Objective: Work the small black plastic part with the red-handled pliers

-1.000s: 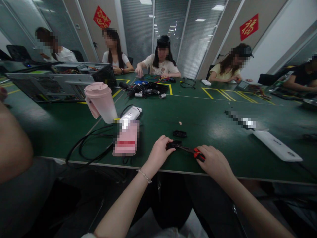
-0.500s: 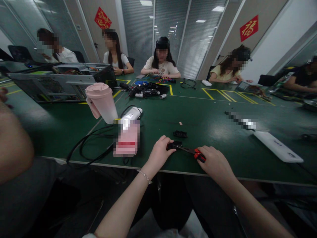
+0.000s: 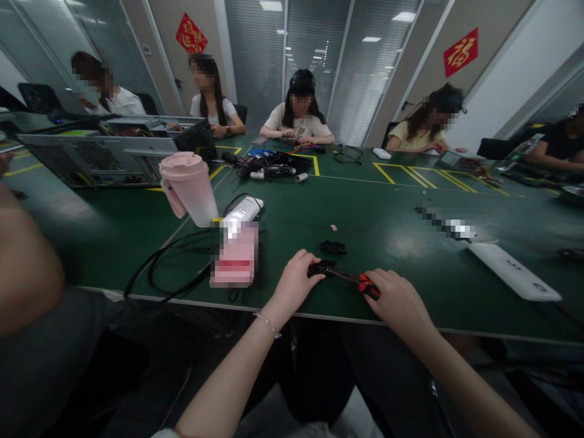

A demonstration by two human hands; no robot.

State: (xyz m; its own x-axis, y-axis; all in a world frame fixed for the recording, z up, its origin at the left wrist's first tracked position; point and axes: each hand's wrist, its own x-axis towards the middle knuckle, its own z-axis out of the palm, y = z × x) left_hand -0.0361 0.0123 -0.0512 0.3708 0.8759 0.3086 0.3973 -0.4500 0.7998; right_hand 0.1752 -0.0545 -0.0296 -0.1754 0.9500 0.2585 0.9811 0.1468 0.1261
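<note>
Near the front edge of the green table (image 3: 378, 213), my left hand (image 3: 297, 277) pinches a small black plastic part (image 3: 325, 266) between thumb and fingers. My right hand (image 3: 396, 293) is wrapped around the red and black handles of a pair of pliers (image 3: 364, 283). The thin metal jaws point left and meet the black part; whether they grip it is too small to tell. Just beyond my hands lies a second black part (image 3: 333, 247), and past it a small pale scrap (image 3: 333, 227).
On the left stand a pink cup (image 3: 191, 185), a pink blurred item (image 3: 235, 258), a white power bank (image 3: 246, 210), looped black cables (image 3: 152, 267) and an open computer case (image 3: 100, 158). Another white power bank (image 3: 515, 271) lies right. A co-worker's arm (image 3: 27, 261) is at far left; several people sit opposite.
My hands, the pliers and the black part hold almost the same place. The whole view has shifted very slightly.
</note>
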